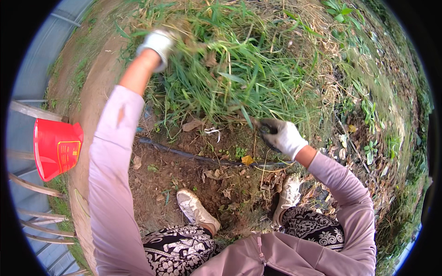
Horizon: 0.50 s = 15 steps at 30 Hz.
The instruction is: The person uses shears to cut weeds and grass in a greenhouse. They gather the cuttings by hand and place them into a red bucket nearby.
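My left hand (162,43), in a white work glove, reaches to the upper left edge of a heap of green grass (234,72). Motion blurs its fingers among the blades, so its grip cannot be made out. My right hand (281,136) wears a white glove with a dark palm and is at the heap's lower right edge. Its fingers are curled near some stems; whether they hold any is unclear. Dry stalks are mixed through the grass. A scrap of white string (213,132) lies on the soil just below the heap.
A dark hose (193,156) crosses the soil between my feet and the grass. At the left, a red bucket (57,148) lies tipped by a dirt path (93,93), near a plastic-sheeted wall with curved slats. Dry leaves and low weeds cover the ground at the right.
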### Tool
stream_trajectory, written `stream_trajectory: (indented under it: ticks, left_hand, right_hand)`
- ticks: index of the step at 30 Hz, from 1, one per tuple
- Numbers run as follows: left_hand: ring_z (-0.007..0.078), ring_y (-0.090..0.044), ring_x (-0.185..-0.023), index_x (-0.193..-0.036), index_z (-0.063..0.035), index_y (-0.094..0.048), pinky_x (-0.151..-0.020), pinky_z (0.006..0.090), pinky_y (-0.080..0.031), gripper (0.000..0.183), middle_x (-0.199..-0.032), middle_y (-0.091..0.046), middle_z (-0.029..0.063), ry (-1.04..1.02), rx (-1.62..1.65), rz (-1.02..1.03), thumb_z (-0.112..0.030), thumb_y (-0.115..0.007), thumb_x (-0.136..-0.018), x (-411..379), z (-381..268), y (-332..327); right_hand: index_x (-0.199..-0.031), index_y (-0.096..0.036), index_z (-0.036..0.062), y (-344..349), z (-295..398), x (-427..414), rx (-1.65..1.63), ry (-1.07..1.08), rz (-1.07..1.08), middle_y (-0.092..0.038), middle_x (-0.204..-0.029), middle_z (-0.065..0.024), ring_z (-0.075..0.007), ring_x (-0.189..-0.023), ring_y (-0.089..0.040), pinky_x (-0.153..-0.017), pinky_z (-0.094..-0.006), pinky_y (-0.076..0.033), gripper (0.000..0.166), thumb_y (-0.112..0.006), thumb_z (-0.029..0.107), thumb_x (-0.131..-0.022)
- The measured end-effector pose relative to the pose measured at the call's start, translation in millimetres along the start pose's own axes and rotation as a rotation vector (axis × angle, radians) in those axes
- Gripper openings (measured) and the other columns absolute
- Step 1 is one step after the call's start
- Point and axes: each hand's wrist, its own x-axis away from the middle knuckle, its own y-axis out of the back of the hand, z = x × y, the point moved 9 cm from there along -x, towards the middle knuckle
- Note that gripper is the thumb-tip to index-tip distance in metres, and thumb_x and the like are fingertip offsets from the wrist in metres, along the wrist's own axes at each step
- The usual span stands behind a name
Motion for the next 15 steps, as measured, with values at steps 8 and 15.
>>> stream_trajectory:
  ticks: [8, 15]
  left_hand:
    - [0.0279, -0.057, -0.103, -0.123, -0.0082, -0.045, -0.087, 0.0363, -0.047, 0.049, -0.118, -0.054, 0.0183, -0.027, -0.843, 0.555, -0.041, -0.044, -0.087, 152, 68, -81]
    - [0.0272, -0.06, -0.09, -0.12, -0.0069, -0.049, -0.076, 0.0361, -0.051, 0.053, -0.115, -0.052, 0.017, -0.321, -0.873, 0.752, -0.045, -0.052, -0.083, 197, 118, -197]
  right_hand:
    - [-0.118, -0.053, 0.003, -14, -35, 49, -0.119, -0.064, -0.067, -0.062, -0.106, -0.0148, -0.0196, -0.093, -0.063, -0.085, -0.0264, -0.048, 0.047, -0.066, 0.015, -0.075]
    - [-0.12, -0.05, 0.0011, -37, -60, 84, -0.346, -0.181, -0.065, -0.06, -0.112, -0.0134, -0.0176, -0.099, -0.059, -0.09, -0.0268, -0.046, 0.05, -0.07, 0.009, -0.074]
